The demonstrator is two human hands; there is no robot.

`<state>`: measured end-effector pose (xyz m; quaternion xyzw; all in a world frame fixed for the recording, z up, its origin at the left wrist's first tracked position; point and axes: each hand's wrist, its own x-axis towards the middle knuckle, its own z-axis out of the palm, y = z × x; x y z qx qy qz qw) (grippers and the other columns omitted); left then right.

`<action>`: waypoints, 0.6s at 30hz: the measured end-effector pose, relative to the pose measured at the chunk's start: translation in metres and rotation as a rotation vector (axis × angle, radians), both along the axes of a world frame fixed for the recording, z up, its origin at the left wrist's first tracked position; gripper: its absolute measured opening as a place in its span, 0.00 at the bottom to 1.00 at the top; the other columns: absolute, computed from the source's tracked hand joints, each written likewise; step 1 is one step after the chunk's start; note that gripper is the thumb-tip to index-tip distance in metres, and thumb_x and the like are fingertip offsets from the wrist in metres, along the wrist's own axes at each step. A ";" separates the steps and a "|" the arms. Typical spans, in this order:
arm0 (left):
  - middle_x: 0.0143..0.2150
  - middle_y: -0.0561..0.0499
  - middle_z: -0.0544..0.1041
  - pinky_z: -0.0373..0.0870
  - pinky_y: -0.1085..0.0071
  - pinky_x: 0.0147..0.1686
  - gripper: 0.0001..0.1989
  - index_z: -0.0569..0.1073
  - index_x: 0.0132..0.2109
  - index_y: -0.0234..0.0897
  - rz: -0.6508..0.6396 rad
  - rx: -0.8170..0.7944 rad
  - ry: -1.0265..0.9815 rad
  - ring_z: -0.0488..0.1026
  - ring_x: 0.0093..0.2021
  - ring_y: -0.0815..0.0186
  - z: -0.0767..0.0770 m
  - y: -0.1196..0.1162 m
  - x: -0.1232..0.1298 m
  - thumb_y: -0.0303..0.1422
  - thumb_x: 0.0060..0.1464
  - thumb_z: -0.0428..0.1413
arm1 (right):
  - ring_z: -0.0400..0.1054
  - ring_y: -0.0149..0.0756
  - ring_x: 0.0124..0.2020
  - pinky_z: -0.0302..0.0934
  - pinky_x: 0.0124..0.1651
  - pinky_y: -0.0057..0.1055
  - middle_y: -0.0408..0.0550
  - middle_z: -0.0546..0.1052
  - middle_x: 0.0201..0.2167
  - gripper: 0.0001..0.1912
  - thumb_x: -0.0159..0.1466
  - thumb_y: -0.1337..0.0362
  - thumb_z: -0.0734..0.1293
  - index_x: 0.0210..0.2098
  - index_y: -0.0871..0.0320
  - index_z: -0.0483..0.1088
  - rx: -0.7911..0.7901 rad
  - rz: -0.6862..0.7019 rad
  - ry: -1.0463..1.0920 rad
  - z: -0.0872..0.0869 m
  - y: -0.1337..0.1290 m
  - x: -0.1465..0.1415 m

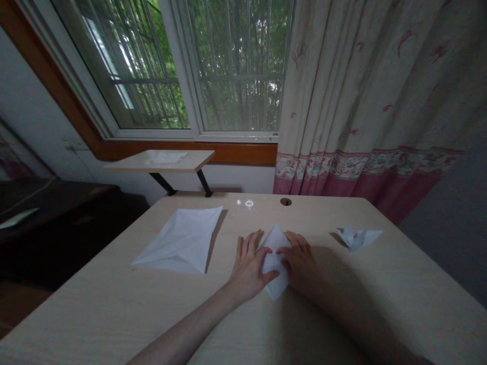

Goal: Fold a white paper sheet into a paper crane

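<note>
No readable text, label, brand, number or sign shows anywhere, on the desk (pixel 243 324) or around it.

From here I see two bare hands (pixel 249 271), with no ring or glove on either. Both forearms (pixel 198 319) are uncovered, slender and tapering toward the wrists, no watch or bracelet showing; the fingernails are too small to make out.
</note>
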<state>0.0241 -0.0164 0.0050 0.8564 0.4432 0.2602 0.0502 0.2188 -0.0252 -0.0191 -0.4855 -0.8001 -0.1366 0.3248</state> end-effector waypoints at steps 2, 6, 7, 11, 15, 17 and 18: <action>0.67 0.42 0.54 0.42 0.37 0.62 0.25 0.69 0.49 0.42 0.005 0.002 0.005 0.49 0.67 0.46 0.000 0.000 0.000 0.42 0.45 0.66 | 0.53 0.46 0.63 0.50 0.63 0.50 0.53 0.66 0.58 0.12 0.61 0.73 0.61 0.42 0.53 0.67 -0.008 -0.013 -0.025 0.001 -0.001 -0.001; 0.67 0.41 0.55 0.42 0.37 0.62 0.26 0.68 0.49 0.41 0.019 0.017 0.018 0.49 0.67 0.45 0.000 0.000 -0.001 0.45 0.46 0.65 | 0.52 0.46 0.63 0.49 0.64 0.51 0.54 0.67 0.57 0.10 0.60 0.72 0.62 0.41 0.54 0.66 -0.023 -0.019 -0.051 0.006 -0.003 -0.001; 0.67 0.41 0.55 0.42 0.37 0.62 0.26 0.68 0.49 0.40 0.024 0.024 0.023 0.49 0.67 0.45 0.000 -0.001 -0.001 0.46 0.46 0.65 | 0.52 0.47 0.63 0.48 0.64 0.51 0.54 0.67 0.57 0.10 0.61 0.72 0.62 0.41 0.54 0.66 -0.026 -0.018 -0.060 0.008 -0.004 -0.001; 0.66 0.38 0.56 0.43 0.37 0.62 0.28 0.68 0.49 0.38 0.047 0.055 0.060 0.50 0.66 0.43 0.004 -0.004 0.000 0.49 0.46 0.64 | 0.53 0.49 0.63 0.48 0.64 0.53 0.56 0.66 0.57 0.09 0.61 0.73 0.61 0.40 0.56 0.66 -0.013 -0.023 -0.096 0.015 -0.006 -0.001; 0.67 0.38 0.56 0.42 0.38 0.63 0.27 0.69 0.48 0.37 0.060 0.073 0.113 0.50 0.66 0.41 0.011 -0.008 0.001 0.50 0.47 0.63 | 0.52 0.50 0.64 0.48 0.64 0.55 0.55 0.67 0.57 0.08 0.61 0.71 0.62 0.40 0.55 0.66 -0.006 -0.017 -0.114 0.019 -0.006 -0.001; 0.67 0.38 0.57 0.41 0.39 0.63 0.27 0.70 0.47 0.36 0.066 0.083 0.131 0.50 0.66 0.41 0.014 -0.010 0.002 0.50 0.47 0.63 | 0.51 0.49 0.64 0.48 0.64 0.55 0.55 0.67 0.56 0.09 0.61 0.71 0.61 0.41 0.55 0.66 -0.003 -0.014 -0.125 0.021 -0.006 -0.001; 0.67 0.38 0.57 0.41 0.39 0.64 0.27 0.70 0.47 0.36 0.068 0.087 0.139 0.50 0.66 0.41 0.015 -0.011 0.002 0.50 0.47 0.63 | 0.51 0.50 0.64 0.47 0.64 0.56 0.56 0.67 0.56 0.10 0.61 0.71 0.61 0.41 0.55 0.66 0.000 -0.012 -0.134 0.022 -0.007 0.000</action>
